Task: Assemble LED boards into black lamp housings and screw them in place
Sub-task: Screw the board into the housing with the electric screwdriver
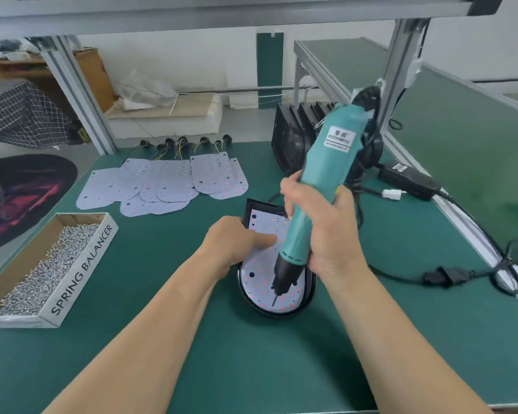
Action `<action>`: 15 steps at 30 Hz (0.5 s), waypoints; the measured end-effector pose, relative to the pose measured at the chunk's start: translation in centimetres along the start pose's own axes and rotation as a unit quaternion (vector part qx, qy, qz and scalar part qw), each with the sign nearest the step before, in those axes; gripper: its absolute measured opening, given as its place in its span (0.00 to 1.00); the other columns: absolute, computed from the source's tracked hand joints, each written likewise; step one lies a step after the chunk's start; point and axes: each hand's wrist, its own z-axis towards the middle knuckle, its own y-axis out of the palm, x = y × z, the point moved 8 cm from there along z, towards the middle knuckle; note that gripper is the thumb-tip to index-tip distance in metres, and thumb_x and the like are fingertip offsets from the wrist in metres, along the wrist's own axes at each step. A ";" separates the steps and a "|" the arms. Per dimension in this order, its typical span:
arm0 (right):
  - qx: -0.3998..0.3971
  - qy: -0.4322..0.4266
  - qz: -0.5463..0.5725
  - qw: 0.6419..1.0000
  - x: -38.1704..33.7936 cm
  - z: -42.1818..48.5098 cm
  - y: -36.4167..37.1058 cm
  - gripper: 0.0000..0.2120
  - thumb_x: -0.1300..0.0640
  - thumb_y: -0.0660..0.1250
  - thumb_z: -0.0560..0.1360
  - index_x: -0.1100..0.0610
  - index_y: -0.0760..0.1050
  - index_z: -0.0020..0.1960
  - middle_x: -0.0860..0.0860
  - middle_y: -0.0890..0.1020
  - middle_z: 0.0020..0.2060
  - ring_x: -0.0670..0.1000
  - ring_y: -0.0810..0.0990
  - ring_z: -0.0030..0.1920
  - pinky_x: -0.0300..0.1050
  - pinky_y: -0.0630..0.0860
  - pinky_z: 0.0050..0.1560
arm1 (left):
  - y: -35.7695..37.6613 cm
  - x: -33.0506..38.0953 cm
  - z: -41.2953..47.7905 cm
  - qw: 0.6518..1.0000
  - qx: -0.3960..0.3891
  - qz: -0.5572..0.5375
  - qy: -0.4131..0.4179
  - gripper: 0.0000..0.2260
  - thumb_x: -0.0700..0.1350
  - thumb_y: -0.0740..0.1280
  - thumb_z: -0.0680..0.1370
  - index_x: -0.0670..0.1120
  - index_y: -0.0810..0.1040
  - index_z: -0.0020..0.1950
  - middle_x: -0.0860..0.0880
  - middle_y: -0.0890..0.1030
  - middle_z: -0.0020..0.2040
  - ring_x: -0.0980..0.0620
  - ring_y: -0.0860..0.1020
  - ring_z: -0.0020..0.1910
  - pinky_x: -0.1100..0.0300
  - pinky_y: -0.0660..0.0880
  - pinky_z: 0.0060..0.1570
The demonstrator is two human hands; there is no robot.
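My right hand (326, 231) is wrapped tight round one teal electric screwdriver (320, 168), tilted, with its bit (274, 300) down on the near end of the LED board (260, 273). The white label on its body reads KEENWISE; the smaller print is too fine to read. My left hand (234, 243) grips the left rim of the single black housing (311, 289), one digit stretched flat across the board. That board sits inside the housing, which lies on the green table (162, 324) right in front of me.

Beyond it, a heap of spare boards (162, 183) overlaps too much for a sure count — about eight, with some six black wired plugs at their far edge. To the left, one cardboard box (81, 264) marked SPRING BALANCER holds a heap of screws (42, 273). At the back stands a row of more housings (290, 138) on edge, number unclear. One black power brick (407, 177) lies to the right.
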 end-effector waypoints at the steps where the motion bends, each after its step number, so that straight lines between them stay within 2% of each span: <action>1: -0.006 0.005 -0.003 1.000 0.3 -0.2 0.1 0.09 0.57 0.71 0.67 0.56 0.72 0.34 0.50 0.69 0.27 0.48 0.67 0.31 0.36 0.68 0.34 | 0.0 0.1 0.0 1.000 0.001 0.005 0.001 0.12 0.51 0.78 0.67 0.48 0.85 0.46 0.49 0.87 0.43 0.46 0.85 0.46 0.50 0.82 0.49; 6: -0.013 0.019 -0.022 0.999 1.4 -0.7 0.1 0.14 0.53 0.71 0.66 0.58 0.68 0.32 0.51 0.68 0.29 0.49 0.66 0.32 0.37 0.67 0.35 | 0.1 0.2 0.1 1.000 -0.002 0.014 -0.002 0.10 0.50 0.78 0.68 0.47 0.85 0.44 0.48 0.86 0.40 0.45 0.85 0.42 0.50 0.82 0.46; 10: -0.011 0.025 -0.025 0.999 1.7 -0.5 0.1 0.14 0.53 0.71 0.66 0.60 0.68 0.33 0.51 0.68 0.29 0.49 0.66 0.32 0.37 0.67 0.35 | 0.1 0.2 0.2 1.000 0.001 0.014 -0.002 0.09 0.50 0.78 0.67 0.47 0.84 0.42 0.50 0.85 0.36 0.48 0.82 0.34 0.56 0.80 0.39; 15: -0.004 0.024 -0.025 0.999 1.5 -0.5 0.0 0.11 0.54 0.71 0.66 0.54 0.70 0.32 0.50 0.68 0.28 0.49 0.66 0.32 0.37 0.68 0.34 | 0.1 0.1 0.4 1.000 -0.003 0.010 -0.003 0.12 0.52 0.79 0.67 0.47 0.85 0.44 0.50 0.86 0.39 0.48 0.84 0.38 0.54 0.81 0.44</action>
